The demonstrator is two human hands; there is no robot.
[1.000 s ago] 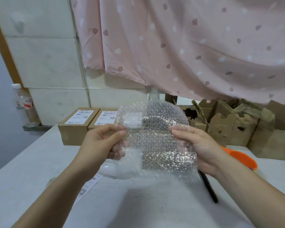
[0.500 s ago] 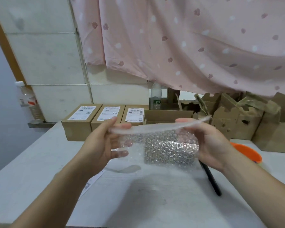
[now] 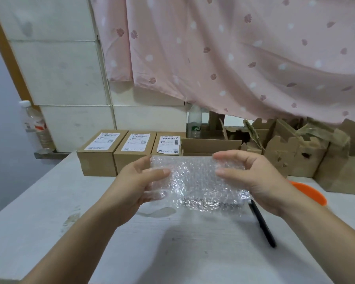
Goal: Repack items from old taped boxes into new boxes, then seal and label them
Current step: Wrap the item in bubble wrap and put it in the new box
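1. Bubble wrap (image 3: 197, 181), upright a second ago, is now folded flat into a bundle.
2. Left hand (image 3: 135, 181) and right hand (image 3: 252, 181): fingers curled round its ends, above the desk (image 3: 172, 247).
3. Judgement: wrapping is nearly done; the open box (image 3: 209, 145) behind comes next.

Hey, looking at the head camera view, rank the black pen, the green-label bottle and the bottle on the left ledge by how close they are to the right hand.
1. Black pen, on the table just below the right hand.
2. Green-label bottle, behind the boxes at the back.
3. Ledge bottle, far left by the wall.
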